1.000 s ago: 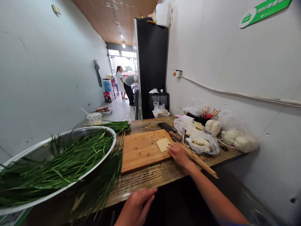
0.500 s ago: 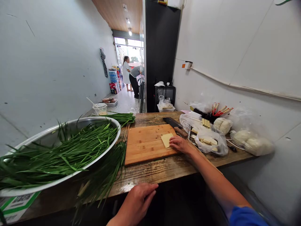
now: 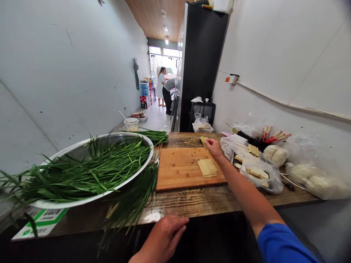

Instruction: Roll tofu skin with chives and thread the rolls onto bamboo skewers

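Observation:
My right hand (image 3: 214, 148) reaches over the far edge of the wooden cutting board (image 3: 181, 170) and pinches a small pale yellow sheet (image 3: 203, 140). A stack of like thin yellow sheets (image 3: 207, 168) lies on the board's right side, just beside my forearm. My left hand (image 3: 164, 237) rests palm down at the front edge of the worn wooden table (image 3: 192, 201), holding nothing. A big steel bowl (image 3: 144, 140) heaped with green chives (image 3: 90, 171) stands to the left of the board.
More chives (image 3: 135, 199) lie loose between bowl and board. Plastic bags of white food (image 3: 259, 171) and dough balls (image 3: 309, 175), plus red-tipped skewers (image 3: 271, 137), crowd the right side by the wall. A black cabinet (image 3: 201, 65) stands behind. Two people (image 3: 166, 89) stand far off by the doorway.
My right hand has left the sheets on the board and moved away to the board's far edge, where it now pinches a small sheet. The view has shifted. My left hand has stayed.

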{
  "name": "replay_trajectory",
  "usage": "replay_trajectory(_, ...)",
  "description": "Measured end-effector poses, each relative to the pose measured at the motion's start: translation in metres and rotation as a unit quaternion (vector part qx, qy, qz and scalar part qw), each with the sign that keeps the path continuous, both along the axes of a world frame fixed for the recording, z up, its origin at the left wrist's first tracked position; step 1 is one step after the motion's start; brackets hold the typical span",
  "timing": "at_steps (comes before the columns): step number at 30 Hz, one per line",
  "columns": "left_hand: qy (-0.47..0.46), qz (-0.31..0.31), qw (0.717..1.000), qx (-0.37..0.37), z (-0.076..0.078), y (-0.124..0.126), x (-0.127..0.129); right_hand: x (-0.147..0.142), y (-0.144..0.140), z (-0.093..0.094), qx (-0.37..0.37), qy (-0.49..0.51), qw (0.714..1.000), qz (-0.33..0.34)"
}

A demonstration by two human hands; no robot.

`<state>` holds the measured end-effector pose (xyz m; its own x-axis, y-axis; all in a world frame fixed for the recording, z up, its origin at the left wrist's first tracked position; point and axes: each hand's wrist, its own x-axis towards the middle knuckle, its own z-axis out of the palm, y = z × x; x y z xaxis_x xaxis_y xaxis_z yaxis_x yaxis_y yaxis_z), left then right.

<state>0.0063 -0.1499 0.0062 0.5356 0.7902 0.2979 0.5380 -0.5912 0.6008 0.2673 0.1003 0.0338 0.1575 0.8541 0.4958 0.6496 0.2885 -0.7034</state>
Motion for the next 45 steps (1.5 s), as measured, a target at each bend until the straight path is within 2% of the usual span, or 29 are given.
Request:
replay_trajectory(3, -0.007, 0.015, 1.0, -0.008, -0.003, 0.0, -0.008, -0.043, -0.027, -0.017, 0.039, -0.112, 0.98, 0.162)
replay_trajectory(5, -0.009, 0.018, 1.0, -0.017, -0.004, -0.001, -0.013, -0.062, -0.056, -0.039, 0.041, -0.209, 0.938, 0.272)
replay_trajectory(6, -0.008, 0.02, 1.0, -0.021, -0.004, -0.001, -0.015, -0.067, -0.069, -0.049, 0.051, -0.238, 0.924, 0.295)
replay_trajectory(9, -0.006, 0.021, 0.999, -0.027, -0.003, -0.003, -0.017, -0.069, -0.095, -0.065, 0.075, -0.263, 0.921, 0.279)
replay_trajectory(14, -0.008, 0.012, 1.0, -0.019, -0.003, -0.005, -0.012, -0.072, -0.11, -0.062, 0.055, -0.343, 0.906, 0.242)
replay_trajectory(18, -0.001, 0.008, 1.0, -0.017, -0.007, -0.008, -0.01, -0.101, -0.128, -0.069, -0.01, -0.372, 0.915, 0.158)
replay_trajectory(21, 0.012, 0.01, 1.0, -0.02, -0.006, -0.011, -0.01, -0.129, -0.141, -0.075, -0.056, -0.352, 0.931, 0.076)
replay_trajectory(24, 0.016, -0.011, 1.0, -0.014, -0.003, -0.014, -0.013, -0.146, -0.145, -0.072, -0.064, -0.333, 0.94, 0.028)
replay_trajectory(26, 0.013, -0.02, 1.0, -0.007, -0.002, -0.014, -0.016, -0.145, -0.14, -0.065, -0.042, -0.329, 0.943, 0.03)
replay_trajectory(29, 0.028, -0.02, 0.999, -0.003, -0.007, -0.014, -0.019, -0.132, -0.123, -0.056, -0.01, -0.341, 0.936, 0.086)
replay_trajectory(33, 0.06, -0.021, 0.998, 0.008, -0.013, -0.012, -0.024, -0.113, -0.096, -0.068, -0.073, -0.369, 0.907, 0.187)
replay_trajectory(35, 0.068, -0.025, 0.997, 0.009, -0.007, -0.014, -0.032, -0.11, -0.089, -0.079, -0.088, -0.365, 0.908, 0.184)
replay_trajectory(37, 0.063, -0.02, 0.998, 0.008, 0.009, -0.017, -0.045, -0.111, -0.083, -0.082, -0.074, -0.356, 0.915, 0.176)
replay_trajectory(38, 0.054, -0.01, 0.998, 0.009, 0.02, -0.019, -0.054, -0.113, -0.08, -0.078, -0.056, -0.348, 0.919, 0.177)
replay_trajectory(40, 0.04, 0.015, 0.999, 0.009, 0.044, -0.022, -0.078, -0.121, -0.071, -0.058, -0.007, -0.317, 0.928, 0.195)
replay_trajectory(42, 0.038, 0.031, 0.999, 0.019, 0.067, -0.018, -0.105, -0.135, -0.056, -0.025, 0.049, -0.263, 0.935, 0.233)
replay_trajectory(45, 0.06, 0.114, 0.99, 0.061, 0.095, 0.002, -0.148, -0.168, -0.029, 0.029, 0.107, -0.227, 0.933, 0.259)
